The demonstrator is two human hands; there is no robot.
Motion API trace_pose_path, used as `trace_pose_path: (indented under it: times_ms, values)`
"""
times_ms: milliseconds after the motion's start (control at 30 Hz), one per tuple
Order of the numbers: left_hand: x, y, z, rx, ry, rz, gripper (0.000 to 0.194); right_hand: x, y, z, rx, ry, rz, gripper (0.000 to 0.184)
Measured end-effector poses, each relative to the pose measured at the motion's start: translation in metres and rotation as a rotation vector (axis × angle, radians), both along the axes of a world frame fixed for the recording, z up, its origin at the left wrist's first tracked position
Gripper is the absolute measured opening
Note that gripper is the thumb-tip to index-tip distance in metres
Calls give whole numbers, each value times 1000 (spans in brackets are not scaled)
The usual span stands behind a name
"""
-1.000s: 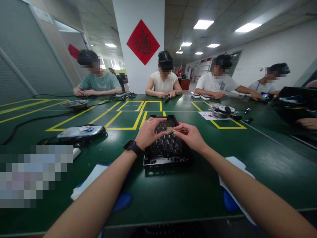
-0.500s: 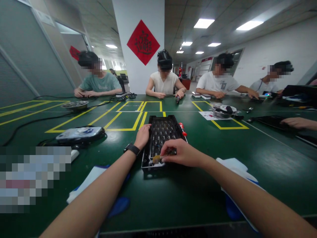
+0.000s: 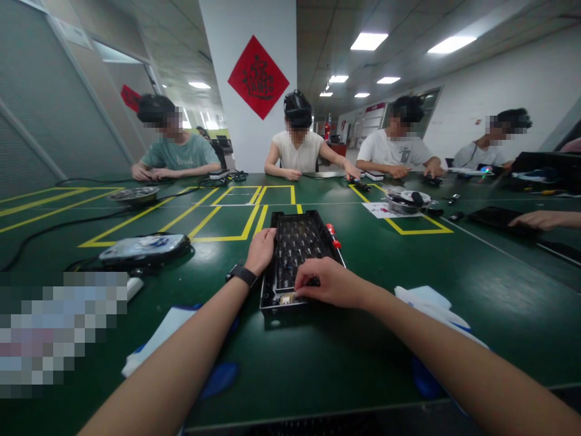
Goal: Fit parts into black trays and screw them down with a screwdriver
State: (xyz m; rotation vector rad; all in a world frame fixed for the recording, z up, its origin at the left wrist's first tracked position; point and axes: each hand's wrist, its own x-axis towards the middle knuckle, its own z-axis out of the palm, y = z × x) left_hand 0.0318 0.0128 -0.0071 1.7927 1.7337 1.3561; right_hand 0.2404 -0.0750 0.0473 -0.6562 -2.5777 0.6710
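Note:
A shallow black case lies lengthwise before me, with rows of small metallic points inside. My left hand grips its left edge, fingers over the rim. At the near end, my right hand is closed in a pinch, fingertips low over the case. By those fingertips is a small gold-coloured part, looking like a connector or little board; the fingers hide its right side. A red-handled screwdriver rests along the case's right side.
White-and-blue gloves lie to the right, and another glove is under my left forearm. A device with cables sits left. A metal bowl stands back right. Several people sit around the green table; a co-worker's hand reaches in at right.
My right hand has shifted slightly and the gold-coloured part now lies flatter in the case's near end. My left hand stays put. The person opposite has reached out sideways.

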Motion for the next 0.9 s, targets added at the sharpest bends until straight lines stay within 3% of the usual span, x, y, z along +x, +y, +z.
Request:
trace_pose_path:
  times_ms: [100,233,433,533,633,900]
  values:
    - [0,0,1,-6,35,-3,42,1,0,-2,-46,23,11,10]
    - [2,0,1,-37,87,13,40,2,1,-2,23,36,17,11]
    - [-3,-8,9,-261,306,293,48,0,1,-1,34,-9,42,12]
    - [-8,-11,12,-352,370,221,36,0,1,0,24,-38,61,13]
    - [-10,-10,10,-310,411,166,29,1,1,-2,30,-57,56,13]
    - [-4,-2,-5,-225,203,167,31,5,4,2,117,-108,-23,12]
